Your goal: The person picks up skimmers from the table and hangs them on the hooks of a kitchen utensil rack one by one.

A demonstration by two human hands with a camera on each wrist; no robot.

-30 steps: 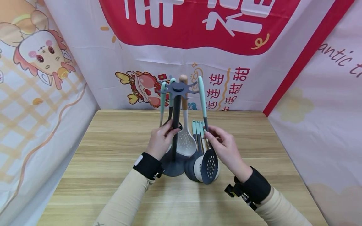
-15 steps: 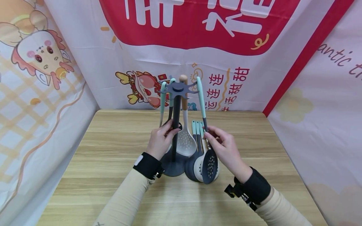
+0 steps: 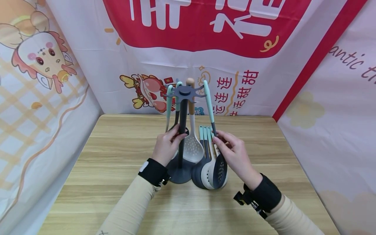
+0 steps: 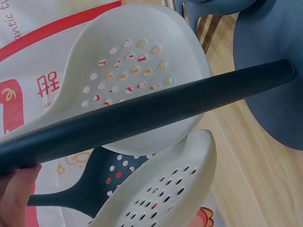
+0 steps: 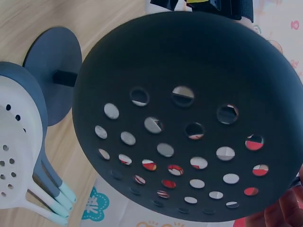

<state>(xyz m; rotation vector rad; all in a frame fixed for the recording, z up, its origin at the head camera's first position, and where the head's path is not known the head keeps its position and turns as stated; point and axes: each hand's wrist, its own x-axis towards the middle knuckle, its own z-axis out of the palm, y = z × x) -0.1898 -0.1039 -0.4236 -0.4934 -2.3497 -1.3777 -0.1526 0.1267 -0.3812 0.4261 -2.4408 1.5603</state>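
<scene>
A dark utensil rack [image 3: 180,176] stands upright on the table, with a round base and a hooked top [image 3: 185,92]. My left hand [image 3: 166,143] grips its pole [image 4: 142,118] between thumb and fingers. With thumb and fingers my right hand [image 3: 235,153] pinches a dark skimmer [image 5: 189,61] low on its mint-and-grey handle [image 3: 209,101]. The handle's upper end is at the rack's right arm; whether it is hooked cannot be told. A white skimmer with a wooden handle [image 3: 193,148] hangs behind the pole. Another white skimmer [image 4: 189,179] and a dark perforated one [image 4: 90,184] hang on the left.
Several mint-handled utensils [image 3: 205,132] lie stacked on the wooden table [image 3: 117,143] right of the base, partly behind the held skimmer. In the right wrist view, white perforated bowls [image 5: 14,146] top that stack. Printed cloth [image 3: 194,58] closes off the back and sides.
The held skimmer's upper end has shifted slightly left and down against the rack's right arm. Its bowl has turned and swung a little right. My left hand keeps its place on the pole.
</scene>
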